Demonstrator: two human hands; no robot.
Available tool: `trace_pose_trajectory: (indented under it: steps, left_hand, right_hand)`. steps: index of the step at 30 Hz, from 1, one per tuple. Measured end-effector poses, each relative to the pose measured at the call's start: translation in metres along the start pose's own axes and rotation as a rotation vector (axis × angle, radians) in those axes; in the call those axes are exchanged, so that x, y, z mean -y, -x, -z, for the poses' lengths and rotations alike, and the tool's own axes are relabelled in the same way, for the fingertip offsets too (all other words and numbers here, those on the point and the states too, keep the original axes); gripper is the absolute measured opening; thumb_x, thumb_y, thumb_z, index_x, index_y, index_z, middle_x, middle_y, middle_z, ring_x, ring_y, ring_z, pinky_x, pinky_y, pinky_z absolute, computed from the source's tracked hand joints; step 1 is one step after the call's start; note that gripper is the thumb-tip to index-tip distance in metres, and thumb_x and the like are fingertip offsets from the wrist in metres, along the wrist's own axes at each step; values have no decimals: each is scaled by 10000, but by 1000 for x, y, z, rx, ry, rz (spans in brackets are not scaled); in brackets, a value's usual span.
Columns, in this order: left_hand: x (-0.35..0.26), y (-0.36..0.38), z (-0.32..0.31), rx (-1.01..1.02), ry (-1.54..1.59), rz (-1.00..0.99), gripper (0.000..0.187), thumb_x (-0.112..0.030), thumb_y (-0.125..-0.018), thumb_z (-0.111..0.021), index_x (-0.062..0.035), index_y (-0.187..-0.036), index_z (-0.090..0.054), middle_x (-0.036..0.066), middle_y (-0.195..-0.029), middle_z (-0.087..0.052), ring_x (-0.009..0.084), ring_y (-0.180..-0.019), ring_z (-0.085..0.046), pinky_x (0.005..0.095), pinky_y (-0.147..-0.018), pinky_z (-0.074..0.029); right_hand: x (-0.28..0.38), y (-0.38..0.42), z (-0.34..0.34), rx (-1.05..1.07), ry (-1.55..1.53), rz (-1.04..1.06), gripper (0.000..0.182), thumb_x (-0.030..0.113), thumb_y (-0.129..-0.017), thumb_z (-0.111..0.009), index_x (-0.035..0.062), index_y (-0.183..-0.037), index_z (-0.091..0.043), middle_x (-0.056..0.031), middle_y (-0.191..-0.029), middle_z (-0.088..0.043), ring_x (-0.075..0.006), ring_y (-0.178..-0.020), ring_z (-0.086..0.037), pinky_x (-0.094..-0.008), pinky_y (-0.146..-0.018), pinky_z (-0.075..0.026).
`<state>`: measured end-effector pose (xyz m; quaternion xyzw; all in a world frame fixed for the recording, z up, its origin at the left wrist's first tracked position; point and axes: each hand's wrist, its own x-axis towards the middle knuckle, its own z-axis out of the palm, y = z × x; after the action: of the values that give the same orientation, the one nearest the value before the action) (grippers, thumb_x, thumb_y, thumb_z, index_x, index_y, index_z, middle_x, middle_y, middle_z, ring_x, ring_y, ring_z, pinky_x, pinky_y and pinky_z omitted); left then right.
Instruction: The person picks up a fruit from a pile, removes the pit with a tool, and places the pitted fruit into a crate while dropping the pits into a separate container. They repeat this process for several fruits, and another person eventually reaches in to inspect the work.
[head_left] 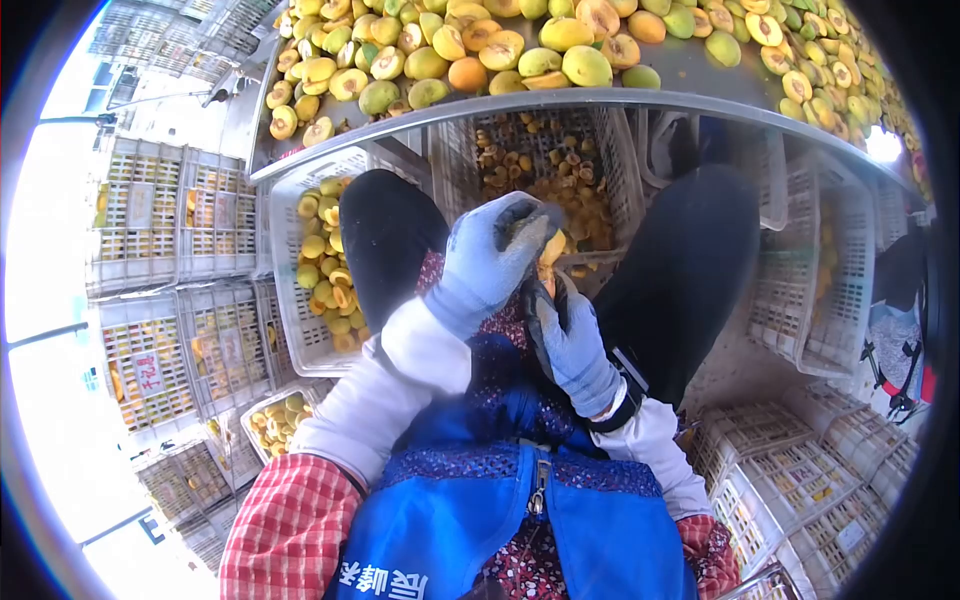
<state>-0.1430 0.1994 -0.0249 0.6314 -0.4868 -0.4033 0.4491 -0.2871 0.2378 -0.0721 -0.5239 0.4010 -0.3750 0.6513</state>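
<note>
Fruit (553, 247); long axis toward table (690, 72)

Yellow fruit (552, 250) between left hand (490, 262) and right hand (574, 345)

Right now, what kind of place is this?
Probably a fruit-processing workplace: cut fruit lies heaped on the metal-edged table, and crates holding more are stacked nearby.

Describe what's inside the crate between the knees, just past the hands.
Inside the crate are yellow and brownish fruit pieces. The left hand covers part of its near side, and the table rim hides anything further back, so those spots cannot be seen.
</note>
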Motion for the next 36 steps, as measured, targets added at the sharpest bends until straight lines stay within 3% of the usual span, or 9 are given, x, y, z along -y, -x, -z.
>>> trace_pose_trajectory:
  steps: [1,4,11,18,20,21,24,31,36]
  left_hand:
    - [-4,0,0,-1,-6,-8,189,-143,-829,-606,5,-945,-631,128,-835,-655,187,-742,-640,294,-680,-486]
    - [-20,12,-8,-207,161,-119,183,-90,-852,-584,48,-970,-608,118,-858,-646,127,-810,-601,261,-741,-473]
    - [-40,17,6,-97,-174,-222,142,-50,-819,-590,36,-929,-617,135,-842,-636,189,-756,-643,273,-692,-493]
    - [-34,13,2,-106,-66,-281,134,-32,-811,-587,43,-916,-624,134,-828,-630,181,-722,-632,261,-664,-486]
    - [-29,15,-2,-88,18,-225,136,-36,-819,-579,47,-918,-623,133,-829,-630,171,-728,-626,259,-667,-483]
    - [-29,14,-2,-69,95,-178,140,-40,-827,-571,51,-919,-621,132,-830,-631,162,-733,-620,257,-670,-480]
    - [-29,7,-4,-39,135,-196,162,-76,-847,-569,48,-938,-616,111,-844,-634,143,-767,-604,251,-692,-473]
    - [-14,7,-14,49,450,67,342,-269,-916,-537,50,-1031,-589,89,-932,-635,127,-814,-585,253,-738,-471]
    - [-5,5,-13,50,689,224,259,-195,-891,-593,44,-989,-611,67,-882,-634,107,-793,-576,240,-710,-469]
  right_hand:
    - [12,-2,0,-73,560,281,329,151,-898,-546,7,-1188,-485,-126,-866,-598,-251,-703,-599,-332,-635,-484]
    - [24,-5,0,-34,505,207,412,198,-831,-614,-3,-1171,-496,-178,-840,-601,-331,-717,-600,-383,-655,-481]
    - [40,-6,6,55,468,167,462,185,-801,-616,-29,-1184,-473,-190,-842,-607,-382,-755,-595,-400,-695,-475]
    - [3,5,-6,11,276,208,419,157,-860,-572,-58,-1200,-456,-204,-979,-590,-325,-886,-582,-361,-759,-465]
    - [12,5,-7,148,-451,-204,385,157,-905,-537,-45,-1220,-450,-146,-987,-571,-213,-892,-561,-302,-752,-463]
    - [17,4,-6,149,-452,-201,385,157,-905,-537,-45,-1220,-450,-146,-987,-571,-213,-892,-561,-302,-752,-463]
    - [47,1,1,242,-935,-607,249,300,-935,-531,59,-998,-525,-10,-691,-509,-97,-546,-494,-228,-447,-397]
    - [51,-6,16,581,-1231,-851,438,573,-905,-417,152,-787,-452,54,-552,-359,-46,-371,-313,-202,-312,-231]
    - [17,-14,6,1024,-1803,-672,481,518,-950,-350,102,-1106,-534,25,-605,-396,-41,-363,-283,-219,-308,-287]
